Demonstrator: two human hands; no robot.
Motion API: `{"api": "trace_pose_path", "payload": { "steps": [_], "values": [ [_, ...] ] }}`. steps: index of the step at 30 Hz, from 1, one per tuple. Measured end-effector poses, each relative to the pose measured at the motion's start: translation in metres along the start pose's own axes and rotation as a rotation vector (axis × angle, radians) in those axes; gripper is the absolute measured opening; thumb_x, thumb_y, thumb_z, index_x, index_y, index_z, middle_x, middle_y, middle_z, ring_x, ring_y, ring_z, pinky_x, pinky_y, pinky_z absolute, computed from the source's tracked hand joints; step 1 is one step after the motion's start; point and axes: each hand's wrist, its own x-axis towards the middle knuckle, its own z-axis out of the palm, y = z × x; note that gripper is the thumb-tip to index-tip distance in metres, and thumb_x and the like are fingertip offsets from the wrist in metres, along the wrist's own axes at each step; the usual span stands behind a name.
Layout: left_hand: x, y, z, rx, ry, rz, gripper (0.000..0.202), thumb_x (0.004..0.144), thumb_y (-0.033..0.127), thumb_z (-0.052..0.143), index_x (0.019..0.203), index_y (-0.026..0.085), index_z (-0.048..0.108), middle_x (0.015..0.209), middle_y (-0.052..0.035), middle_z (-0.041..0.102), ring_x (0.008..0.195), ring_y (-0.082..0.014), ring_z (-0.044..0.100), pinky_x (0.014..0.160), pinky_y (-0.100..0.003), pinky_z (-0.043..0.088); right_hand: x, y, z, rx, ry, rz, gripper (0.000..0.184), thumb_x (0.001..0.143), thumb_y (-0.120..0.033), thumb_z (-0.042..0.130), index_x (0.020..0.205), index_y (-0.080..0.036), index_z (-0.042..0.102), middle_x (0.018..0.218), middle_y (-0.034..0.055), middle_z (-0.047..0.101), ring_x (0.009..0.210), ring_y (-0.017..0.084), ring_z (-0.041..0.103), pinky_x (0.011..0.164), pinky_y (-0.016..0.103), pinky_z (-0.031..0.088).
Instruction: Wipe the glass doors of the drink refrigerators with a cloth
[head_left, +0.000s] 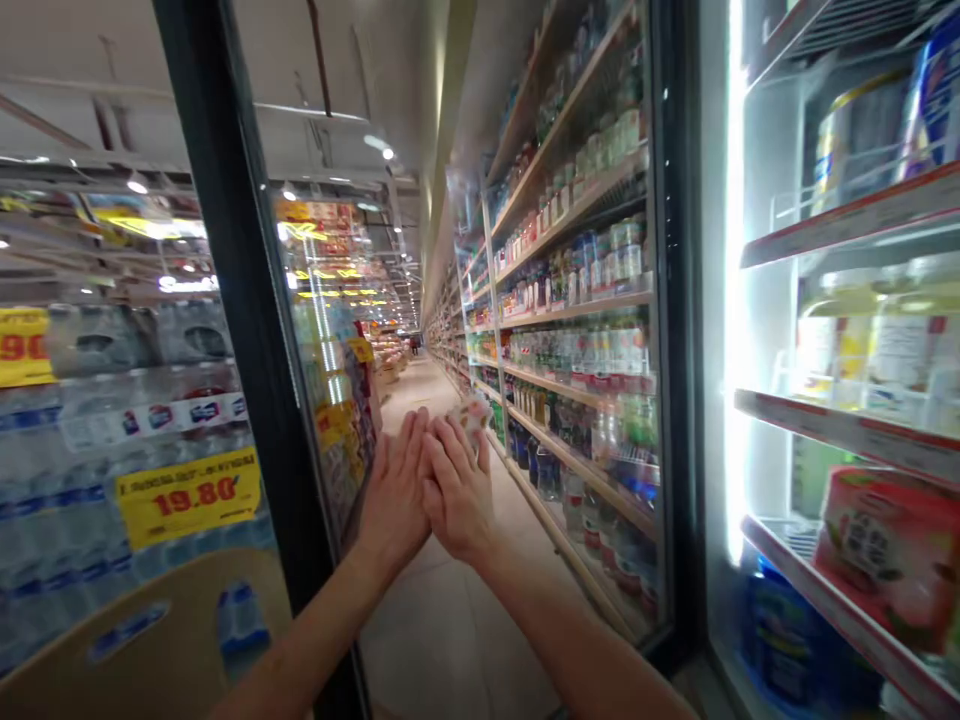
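Black framing edges the glass door, and to its right the lit cooler holds bottles of pale yellow drink on a middle shelf, a red package below them and a blue pack lowest. Shelves crowded with bottles and cans show in the glass door; whether seen through or mirrored, I cannot tell. Left of the door, wrapped water bottles are stacked behind a yellow price sign and a slotted beige panel.

Both my arms reach forward. My left hand and right hand lie side by side before the middle of the door, fingers straight and unclenched, palms toward it. A small pale patterned piece shows beyond my right fingers; whether I grip it, I cannot tell. Bare glass surrounds my hands, up to the frame on either side.
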Motion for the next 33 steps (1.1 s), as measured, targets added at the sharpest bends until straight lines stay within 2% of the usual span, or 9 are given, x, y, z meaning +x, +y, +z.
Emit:
{"api": "trace_pose_path", "payload": {
  "steps": [4,8,10,13,15,20,26,30,33],
  "values": [
    [-0.020,-0.006,-0.009,-0.080,-0.007,-0.123,0.073,0.087,0.037,0.042,0.145,0.011,0.006,0.146,-0.0199,0.028,0.138,-0.0272,0.018,0.110,-0.052,0.017,0.005,0.011,0.015,-0.109,-0.005,-0.067,0.046,0.089,-0.031,0.035,0.133,-0.016,0.041,0.140,0.0092,0.044,0.140,0.019,0.017,0.113,0.046,0.016],
    [-0.042,-0.005,-0.006,-0.081,0.029,-0.141,0.072,0.087,0.040,0.047,0.145,0.015,0.012,0.145,-0.0175,0.031,0.139,-0.0249,0.018,0.111,-0.049,0.015,-0.006,0.068,-0.012,-0.221,-0.040,-0.234,0.043,0.087,-0.028,0.043,0.129,-0.018,0.047,0.138,0.0098,0.046,0.138,0.020,0.024,0.112,0.043,0.023],
    [-0.047,-0.002,-0.002,-0.100,0.040,-0.171,0.070,0.088,0.040,0.048,0.145,0.018,0.013,0.145,-0.0149,0.032,0.139,-0.0230,0.019,0.112,-0.047,0.014,-0.013,0.108,-0.034,-0.315,0.049,-0.124,0.043,0.087,-0.023,0.042,0.130,-0.021,0.046,0.141,0.0109,0.042,0.137,0.022,0.027,0.110,0.050,0.023],
    [-0.048,0.002,0.006,-0.078,0.084,-0.231,0.072,0.086,0.036,0.051,0.145,0.020,0.014,0.146,-0.0128,0.032,0.138,-0.0221,0.020,0.113,-0.046,0.011,-0.019,0.145,-0.051,-0.388,0.306,0.247,0.049,0.090,-0.024,0.036,0.138,-0.021,0.035,0.147,0.0155,0.030,0.138,0.029,0.024,0.104,0.060,0.026],
    [-0.046,0.005,0.009,-0.027,0.108,-0.237,0.073,0.085,0.033,0.054,0.145,0.019,0.015,0.146,-0.0128,0.031,0.139,-0.0220,0.019,0.113,-0.045,0.010,-0.020,0.140,-0.047,-0.314,0.334,0.288,0.056,0.090,-0.025,0.036,0.143,-0.019,0.023,0.148,0.0170,0.026,0.139,0.030,0.020,0.104,0.062,0.027],
    [-0.046,0.007,0.010,-0.010,0.113,-0.256,0.073,0.083,0.032,0.057,0.144,0.018,0.020,0.146,-0.0134,0.032,0.139,-0.0215,0.019,0.114,-0.045,0.010,-0.014,0.081,-0.022,0.001,-0.014,-0.295,0.067,0.082,-0.022,0.052,0.142,-0.026,0.023,0.140,0.0095,0.042,0.134,0.021,0.034,0.105,0.043,0.039],
    [-0.047,0.009,0.005,-0.022,0.124,-0.259,0.071,0.083,0.032,0.057,0.143,0.018,0.022,0.147,-0.0111,0.030,0.139,-0.0203,0.019,0.114,-0.044,0.009,0.012,0.084,-0.059,0.155,0.346,0.283,0.061,0.081,-0.017,0.055,0.136,-0.023,0.030,0.121,0.0102,0.056,0.104,0.017,0.060,0.086,0.034,0.053],
    [-0.046,0.012,0.002,-0.002,0.124,-0.245,0.070,0.083,0.030,0.057,0.143,0.017,0.023,0.149,-0.0087,0.025,0.139,-0.0205,0.019,0.115,-0.043,0.009,0.025,0.108,-0.065,0.005,0.455,0.206,0.045,0.078,-0.020,0.059,0.121,-0.021,0.045,0.134,0.0124,0.046,0.126,0.025,0.044,0.102,0.048,0.040],
    [-0.047,0.012,0.001,0.028,0.122,-0.215,0.071,0.082,0.030,0.058,0.142,0.015,0.024,0.150,-0.0085,0.024,0.139,-0.0209,0.018,0.115,-0.042,0.008,0.017,0.121,-0.054,-0.170,0.357,0.146,0.040,0.084,-0.018,0.049,0.124,-0.018,0.046,0.146,0.0141,0.031,0.138,0.030,0.024,0.107,0.058,0.027]
  ]
}}
